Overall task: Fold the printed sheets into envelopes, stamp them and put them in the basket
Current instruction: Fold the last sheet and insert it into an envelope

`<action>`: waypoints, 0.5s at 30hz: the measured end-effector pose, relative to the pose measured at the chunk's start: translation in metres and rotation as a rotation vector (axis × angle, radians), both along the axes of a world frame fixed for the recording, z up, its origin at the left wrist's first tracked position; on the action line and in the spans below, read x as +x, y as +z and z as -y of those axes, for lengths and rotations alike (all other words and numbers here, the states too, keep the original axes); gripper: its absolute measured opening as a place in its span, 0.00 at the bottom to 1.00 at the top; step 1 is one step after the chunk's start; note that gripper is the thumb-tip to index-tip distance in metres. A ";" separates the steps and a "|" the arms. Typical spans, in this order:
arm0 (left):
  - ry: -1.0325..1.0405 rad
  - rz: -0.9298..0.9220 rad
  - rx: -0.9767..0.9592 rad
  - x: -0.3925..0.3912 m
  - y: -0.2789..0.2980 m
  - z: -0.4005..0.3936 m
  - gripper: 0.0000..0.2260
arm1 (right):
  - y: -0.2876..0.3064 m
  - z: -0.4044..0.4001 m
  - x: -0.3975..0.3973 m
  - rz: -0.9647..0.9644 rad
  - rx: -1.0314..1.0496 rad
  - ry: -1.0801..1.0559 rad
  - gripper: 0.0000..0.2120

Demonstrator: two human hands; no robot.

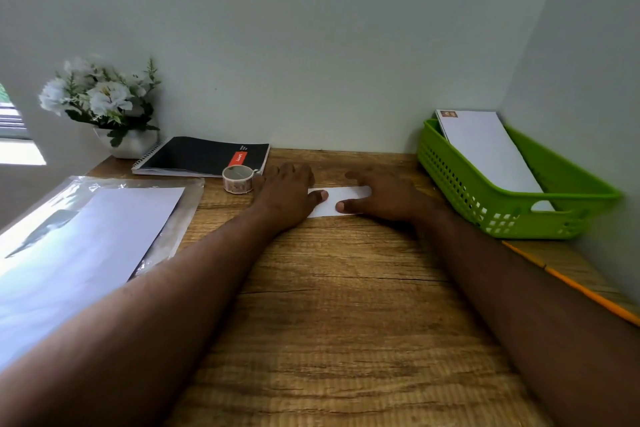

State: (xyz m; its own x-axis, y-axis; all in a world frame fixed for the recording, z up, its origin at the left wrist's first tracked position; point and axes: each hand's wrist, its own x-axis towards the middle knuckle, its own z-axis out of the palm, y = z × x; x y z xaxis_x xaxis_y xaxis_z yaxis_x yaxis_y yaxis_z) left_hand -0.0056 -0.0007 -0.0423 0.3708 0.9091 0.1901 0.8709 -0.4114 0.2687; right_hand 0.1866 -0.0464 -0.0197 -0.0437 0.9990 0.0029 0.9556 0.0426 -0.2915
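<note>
A folded white sheet (332,202) lies flat on the wooden table near the back wall. My left hand (285,191) presses its left end and my right hand (379,197) presses its right end, palms down, thumbs on the paper. Most of the sheet is hidden under both hands. A roll of stamp tape (238,178) stands just left of my left hand. The green basket (519,215) sits at the right and holds a stamped white envelope (485,149) leaning against its far wall. A stack of white sheets (86,246) in a clear sleeve lies at the left.
A black spiral notebook (201,156) lies against the back wall, with a pot of white flowers (104,104) in the left corner. An orange pencil (571,284) lies along the right edge. Walls close in behind and to the right.
</note>
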 end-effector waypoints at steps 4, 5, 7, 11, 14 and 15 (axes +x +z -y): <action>-0.007 0.065 -0.020 0.001 0.002 0.000 0.14 | 0.006 -0.005 0.008 0.007 -0.049 0.014 0.36; -0.020 0.077 -0.021 0.002 0.003 0.001 0.14 | 0.008 -0.004 0.009 0.000 -0.062 0.020 0.34; -0.056 0.104 -0.021 0.004 0.005 0.002 0.14 | 0.012 -0.002 0.009 -0.026 -0.070 0.023 0.29; -0.111 0.141 -0.020 0.001 0.008 0.002 0.13 | 0.011 -0.002 0.009 -0.061 -0.055 0.055 0.26; -0.147 0.176 -0.048 -0.001 0.007 0.004 0.12 | 0.008 -0.003 0.011 -0.062 -0.010 0.103 0.24; -0.158 0.214 -0.022 -0.001 0.007 0.005 0.12 | 0.009 -0.003 0.010 -0.094 0.021 0.109 0.22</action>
State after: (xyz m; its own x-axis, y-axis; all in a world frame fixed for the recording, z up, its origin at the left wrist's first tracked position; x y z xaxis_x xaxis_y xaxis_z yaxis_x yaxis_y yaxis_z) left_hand -0.0064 -0.0056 -0.0353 0.4619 0.8479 0.2601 0.7186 -0.5297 0.4505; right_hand 0.1964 -0.0435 -0.0107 -0.1501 0.9881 0.0329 0.9136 0.1513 -0.3774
